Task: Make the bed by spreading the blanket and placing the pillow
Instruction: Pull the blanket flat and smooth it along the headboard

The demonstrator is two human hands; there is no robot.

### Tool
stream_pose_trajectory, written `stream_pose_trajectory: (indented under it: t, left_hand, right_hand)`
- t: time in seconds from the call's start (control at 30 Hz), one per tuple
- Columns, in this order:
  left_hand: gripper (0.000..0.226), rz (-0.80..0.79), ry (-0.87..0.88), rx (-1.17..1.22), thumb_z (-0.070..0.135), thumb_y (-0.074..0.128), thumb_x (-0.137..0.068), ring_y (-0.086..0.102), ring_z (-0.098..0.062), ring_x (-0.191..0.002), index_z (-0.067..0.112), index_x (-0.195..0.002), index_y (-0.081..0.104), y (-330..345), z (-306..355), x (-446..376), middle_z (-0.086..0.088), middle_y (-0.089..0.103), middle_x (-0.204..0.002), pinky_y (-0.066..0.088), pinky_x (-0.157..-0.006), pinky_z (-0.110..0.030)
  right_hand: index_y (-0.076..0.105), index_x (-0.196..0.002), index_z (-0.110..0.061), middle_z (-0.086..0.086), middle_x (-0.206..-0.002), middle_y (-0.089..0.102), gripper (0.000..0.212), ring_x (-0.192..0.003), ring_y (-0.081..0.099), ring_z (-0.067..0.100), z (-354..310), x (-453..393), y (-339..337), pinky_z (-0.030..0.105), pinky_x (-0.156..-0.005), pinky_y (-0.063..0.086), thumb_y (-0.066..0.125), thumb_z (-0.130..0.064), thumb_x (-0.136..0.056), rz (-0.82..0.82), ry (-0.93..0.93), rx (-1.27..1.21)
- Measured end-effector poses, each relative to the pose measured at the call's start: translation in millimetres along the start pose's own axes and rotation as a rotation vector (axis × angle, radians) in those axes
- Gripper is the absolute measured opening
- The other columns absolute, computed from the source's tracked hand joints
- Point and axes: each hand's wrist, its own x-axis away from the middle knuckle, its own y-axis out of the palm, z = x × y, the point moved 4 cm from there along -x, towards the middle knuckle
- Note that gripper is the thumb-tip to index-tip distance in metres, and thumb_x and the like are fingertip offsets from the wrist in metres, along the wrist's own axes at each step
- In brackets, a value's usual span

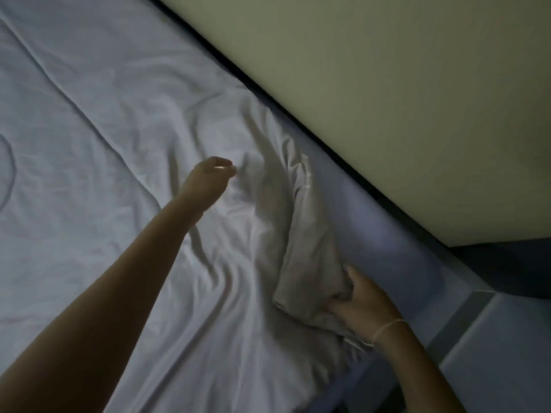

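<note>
Right hand (pixel 362 302) gripped bunched white blanket (pixel 119 144) edge beside wall (pixel 387 99); left hand (pixel 208 177) curled over blanket, grip indiscernible.

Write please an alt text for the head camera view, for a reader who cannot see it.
A person's right hand grips a bunched fold of a pale blanket near the bed's wall-side edge, while the left hand, fingers curled, reaches over the wrinkled fabric. A bluish sheet shows beside the wall; no pillow is visible.
</note>
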Motion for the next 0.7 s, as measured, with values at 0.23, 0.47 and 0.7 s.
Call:
stream_pose_trajectory:
  t: [0.23, 0.47, 0.7]
  left_hand:
    - [0.034, 0.021, 0.182, -0.278, 0.029, 0.051, -0.094, 0.057, -0.016, -0.097, 0.02, -0.126, 0.056, 56.7, 1.5, -1.4, -0.005, 0.058, -0.126, 0.041, -0.077, -0.026]
    - [0.038, -0.003, 0.519, -0.426, 0.026, 0.045, -0.097, 0.057, -0.027, -0.102, 0.011, -0.131, 0.05, 102.9, 4.8, 20.7, -0.008, 0.047, -0.132, 0.052, -0.088, -0.039]
    - [0.062, -0.105, 0.558, -0.735, 0.056, 0.028, -0.096, 0.001, -0.031, -0.148, 0.028, -0.149, 0.015, 141.0, -11.5, 28.5, -0.01, 0.004, -0.161, 0.007, -0.119, -0.052]
  right_hand:
    - [0.063, -0.071, -0.014, 0.02, -0.082, 0.069, 0.017, -0.075, 0.058, 0.031, 108.6, -5.5, -116.3, 0.039, -0.07, 0.046, 0.059, -0.006, -0.085, 0.497, 0.259, -0.01]
    - [0.062, -0.115, -0.002, 0.021, -0.109, 0.065, 0.03, -0.098, 0.062, 0.034, 148.9, 9.5, -103.9, 0.044, -0.085, 0.049, 0.059, -0.022, -0.093, 0.62, 0.25, -0.3]
    - [0.065, -0.087, -0.005, 0.01, -0.085, 0.064, 0.041, -0.073, 0.054, 0.023, 118.0, -49.6, -89.2, 0.026, -0.059, 0.035, 0.056, -0.044, -0.09, 0.69, 0.273, -0.324]
